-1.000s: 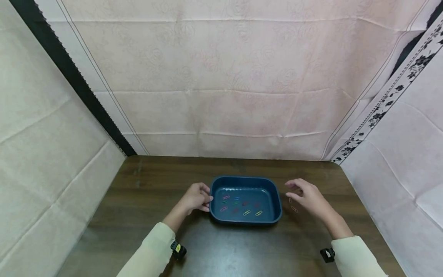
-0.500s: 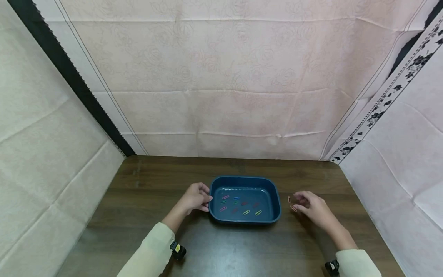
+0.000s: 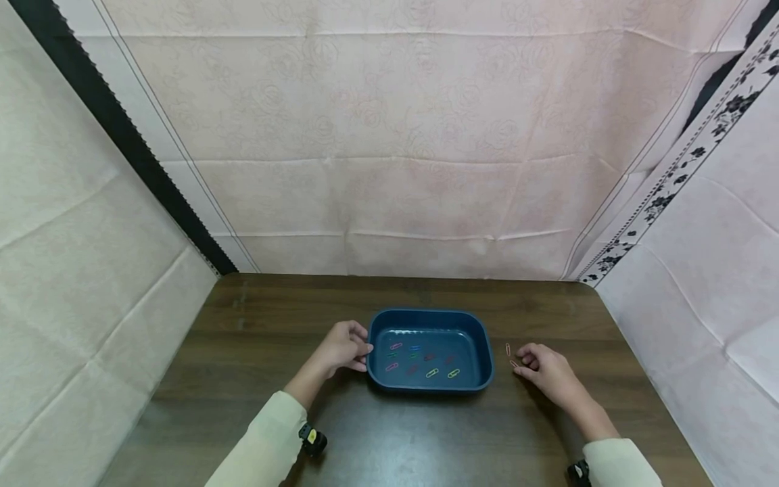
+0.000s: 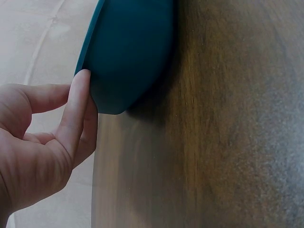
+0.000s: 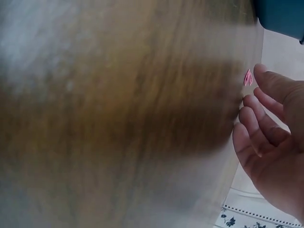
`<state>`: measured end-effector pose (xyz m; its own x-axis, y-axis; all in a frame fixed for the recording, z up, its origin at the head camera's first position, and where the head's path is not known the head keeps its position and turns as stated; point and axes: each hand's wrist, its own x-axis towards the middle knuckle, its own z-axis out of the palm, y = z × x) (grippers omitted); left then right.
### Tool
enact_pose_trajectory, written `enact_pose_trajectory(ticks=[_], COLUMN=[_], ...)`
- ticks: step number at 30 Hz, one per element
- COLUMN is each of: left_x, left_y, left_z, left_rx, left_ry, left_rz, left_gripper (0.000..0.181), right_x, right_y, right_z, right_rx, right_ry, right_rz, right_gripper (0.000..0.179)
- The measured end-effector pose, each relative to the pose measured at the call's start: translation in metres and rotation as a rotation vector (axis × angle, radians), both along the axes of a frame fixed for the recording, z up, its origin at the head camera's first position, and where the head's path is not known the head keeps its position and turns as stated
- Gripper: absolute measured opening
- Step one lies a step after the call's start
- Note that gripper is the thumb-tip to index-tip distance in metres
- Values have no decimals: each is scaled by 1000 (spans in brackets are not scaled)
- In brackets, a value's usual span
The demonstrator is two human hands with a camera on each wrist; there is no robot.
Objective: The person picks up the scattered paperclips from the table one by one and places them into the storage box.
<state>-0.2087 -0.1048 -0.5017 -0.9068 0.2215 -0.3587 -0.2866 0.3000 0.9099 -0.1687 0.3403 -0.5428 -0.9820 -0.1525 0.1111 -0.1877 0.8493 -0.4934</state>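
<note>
My left hand [image 3: 341, 348] pinches the left rim of a blue plastic tray [image 3: 431, 389] between thumb and fingers. In the left wrist view the thumb [image 4: 78, 102] lies along the tray's outer wall [image 4: 128, 52]. Several coloured paper clips are spread over the tray floor, among them a yellow paper clip [image 3: 453, 373] and a pink paper clip [image 3: 396, 345]. Right of the tray, my right hand [image 3: 548, 375] is low over the table, fingers loosely bent, thumb apart from them. Pinkish paper clips [image 5: 247, 78] lie just beyond its thumb tip; one upper paper clip [image 3: 508, 350] lies slightly farther back.
The brown wooden table [image 3: 389, 439] reaches back to a pale patterned cloth [image 3: 389, 169]. More cloth hangs at both sides, the right one with a black floral border [image 3: 660, 203]. A small dark camera [image 3: 313, 441] sits at the left wrist.
My right hand has moved away from the tray's right side, toward the near right, and down beside the loose paper clips. My left hand and the tray stay in place.
</note>
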Motion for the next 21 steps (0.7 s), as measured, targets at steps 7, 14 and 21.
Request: enact_pose_trajectory(ticks=[7, 14, 21], left_x=[1, 0, 1], left_y=[0, 1, 1], left_z=[1, 1, 1], left_rx=[-7, -3, -11], left_ry=[4, 8, 10], left_rz=[2, 3, 3], left_gripper=[29, 27, 26], right_x=[-2, -4, -5], right_y=[-4, -7, -10], right_z=[-4, -5, -2], right_rx=[54, 77, 102], right_ry=[8, 34, 9], right_rz=[0, 2, 11], right_gripper=[17, 10, 13])
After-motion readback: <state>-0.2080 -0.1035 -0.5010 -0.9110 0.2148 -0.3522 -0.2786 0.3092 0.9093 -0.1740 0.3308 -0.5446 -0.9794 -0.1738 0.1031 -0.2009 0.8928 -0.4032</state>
